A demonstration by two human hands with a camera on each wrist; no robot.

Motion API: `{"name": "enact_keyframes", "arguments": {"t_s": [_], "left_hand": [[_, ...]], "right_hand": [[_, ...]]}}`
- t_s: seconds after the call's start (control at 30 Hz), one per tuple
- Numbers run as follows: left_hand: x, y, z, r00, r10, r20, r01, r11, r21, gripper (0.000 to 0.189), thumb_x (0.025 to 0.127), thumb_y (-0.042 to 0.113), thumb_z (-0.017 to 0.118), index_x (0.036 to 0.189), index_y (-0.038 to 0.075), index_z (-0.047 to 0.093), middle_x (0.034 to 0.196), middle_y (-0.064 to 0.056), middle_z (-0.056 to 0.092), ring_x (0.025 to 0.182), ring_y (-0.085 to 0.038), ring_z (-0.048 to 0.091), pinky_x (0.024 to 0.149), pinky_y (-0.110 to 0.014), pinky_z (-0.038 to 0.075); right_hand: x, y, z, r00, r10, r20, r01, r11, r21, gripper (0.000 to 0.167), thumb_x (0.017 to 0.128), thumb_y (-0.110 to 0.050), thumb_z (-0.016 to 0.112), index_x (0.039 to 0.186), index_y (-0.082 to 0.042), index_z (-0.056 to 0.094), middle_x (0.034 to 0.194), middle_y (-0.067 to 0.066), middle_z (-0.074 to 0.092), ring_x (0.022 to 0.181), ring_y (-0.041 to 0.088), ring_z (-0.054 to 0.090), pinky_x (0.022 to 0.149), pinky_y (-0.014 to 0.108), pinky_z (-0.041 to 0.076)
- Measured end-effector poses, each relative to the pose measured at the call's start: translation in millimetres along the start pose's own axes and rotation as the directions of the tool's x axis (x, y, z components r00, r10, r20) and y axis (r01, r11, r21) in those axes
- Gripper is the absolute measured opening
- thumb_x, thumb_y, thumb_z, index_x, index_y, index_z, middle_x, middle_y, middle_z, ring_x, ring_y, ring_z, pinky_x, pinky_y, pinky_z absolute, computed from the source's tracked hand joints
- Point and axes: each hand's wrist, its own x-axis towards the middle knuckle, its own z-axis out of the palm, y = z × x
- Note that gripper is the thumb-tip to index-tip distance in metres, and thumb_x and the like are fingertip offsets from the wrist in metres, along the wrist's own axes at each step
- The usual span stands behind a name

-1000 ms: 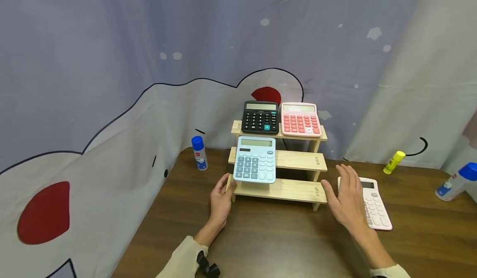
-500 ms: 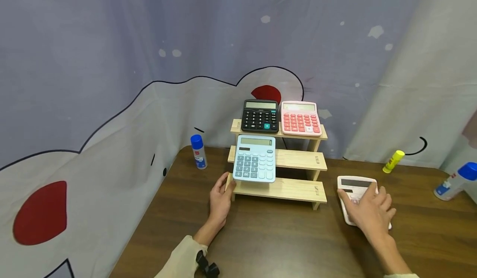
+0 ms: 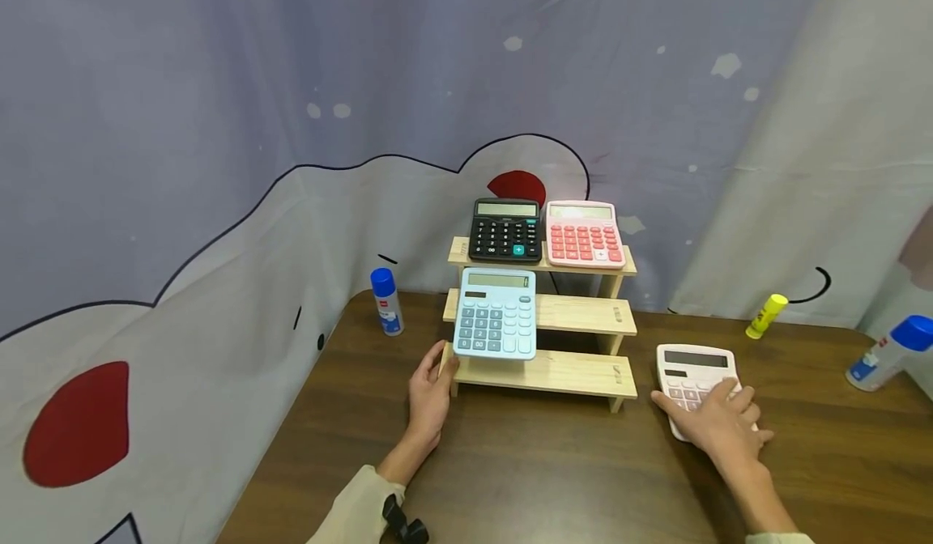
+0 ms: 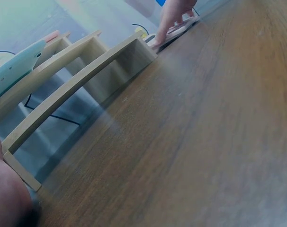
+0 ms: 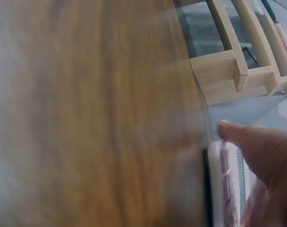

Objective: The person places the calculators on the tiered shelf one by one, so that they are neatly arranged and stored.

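Observation:
My left hand (image 3: pixel 428 398) grips the left end of the lowest shelf of a three-tier wooden stand (image 3: pixel 576 372), thumb in front. In the left wrist view, part of that hand (image 4: pixel 8 189) shows against the shelf's end. My right hand (image 3: pixel 717 427) spreads over the lower part of a white calculator (image 3: pixel 696 362) lying on the table right of the stand. Its thumb reaches past the calculator's left edge, and the other fingers lie toward the right edge. In the right wrist view the thumb (image 5: pixel 238 135) extends straight above the calculator's side. The hand hides many lower keys.
A light blue calculator (image 3: pixel 496 313) leans on the stand's middle shelf at left. Black (image 3: pixel 505 230) and pink (image 3: pixel 585 235) calculators stand on the top shelf. Blue-capped glue sticks (image 3: pixel 387 301) (image 3: pixel 889 354) and a yellow tube (image 3: pixel 766 316) stand around. A patterned curtain (image 3: pixel 364 66) hangs behind.
My right hand has moved right from beside the stand and come down over the white calculator, its thumb spreading out to the left edge. The left hand stays at the stand.

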Motion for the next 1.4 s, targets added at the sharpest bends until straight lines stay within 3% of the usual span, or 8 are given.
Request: {"name": "enact_keyframes", "arguments": {"t_s": [0.4, 0.67, 0.9, 1.23, 1.4], "left_hand": [[0.0, 0.7, -0.1, 1.000, 0.018, 0.006, -0.018, 0.999, -0.042, 0.057, 0.098, 0.016, 0.065, 0.148, -0.001, 0.043, 0.152, -0.019, 0.046, 0.137, -0.026, 0.049, 0.098, -0.016, 0.047], [1.6, 0.4, 0.7, 0.999, 0.028, 0.017, -0.027, 0.998, -0.056, 0.057, 0.099, 0.015, 0.064, 0.148, -0.002, 0.042, 0.153, -0.021, 0.043, 0.138, -0.027, 0.047, 0.097, -0.015, 0.046], [0.4, -0.4, 0.1, 1.000, 0.028, 0.012, -0.027, 0.998, -0.061, 0.056, 0.098, 0.014, 0.064, 0.148, -0.003, 0.043, 0.153, -0.021, 0.043, 0.137, -0.027, 0.048, 0.097, -0.015, 0.047], [-0.2, -0.5, -0.2, 1.000, 0.031, 0.007, -0.030, 0.999, -0.043, 0.057, 0.098, 0.017, 0.065, 0.148, -0.002, 0.043, 0.150, -0.022, 0.047, 0.136, -0.028, 0.049, 0.096, -0.016, 0.047], [-0.1, -0.7, 0.0, 1.000, 0.029, 0.006, -0.029, 0.999, -0.036, 0.057, 0.098, 0.017, 0.065, 0.147, -0.003, 0.043, 0.149, -0.022, 0.048, 0.136, -0.028, 0.050, 0.095, -0.015, 0.047]], "right_hand": [[1.2, 3, -6, 0.999, -0.040, 0.015, 0.042, 0.993, -0.112, 0.136, 0.076, -0.086, 0.053, 0.141, 0.025, 0.012, 0.122, 0.052, 0.026, 0.109, 0.068, 0.034, 0.082, 0.074, 0.036], [-3.6, 15, -8, 0.995, -0.097, -0.003, 0.096, 0.988, -0.117, 0.130, 0.076, -0.087, 0.053, 0.139, 0.022, 0.022, 0.123, 0.052, 0.029, 0.107, 0.069, 0.036, 0.077, 0.073, 0.036], [-12.1, 21, -9, 0.992, -0.118, -0.054, 0.115, 0.992, -0.052, 0.111, 0.079, -0.082, 0.055, 0.139, 0.009, 0.031, 0.127, 0.049, 0.033, 0.109, 0.067, 0.036, 0.077, 0.072, 0.034], [-27.9, 12, -18, 0.954, -0.245, -0.173, 0.241, 0.970, -0.041, 0.095, 0.082, -0.074, 0.061, 0.137, 0.001, 0.038, 0.121, 0.042, 0.040, 0.099, 0.059, 0.043, 0.066, 0.063, 0.035], [-37.2, 2, -24, 0.935, -0.302, -0.185, 0.294, 0.953, -0.068, 0.093, 0.081, -0.073, 0.063, 0.135, 0.000, 0.041, 0.123, 0.041, 0.042, 0.100, 0.059, 0.045, 0.066, 0.062, 0.035]]}}
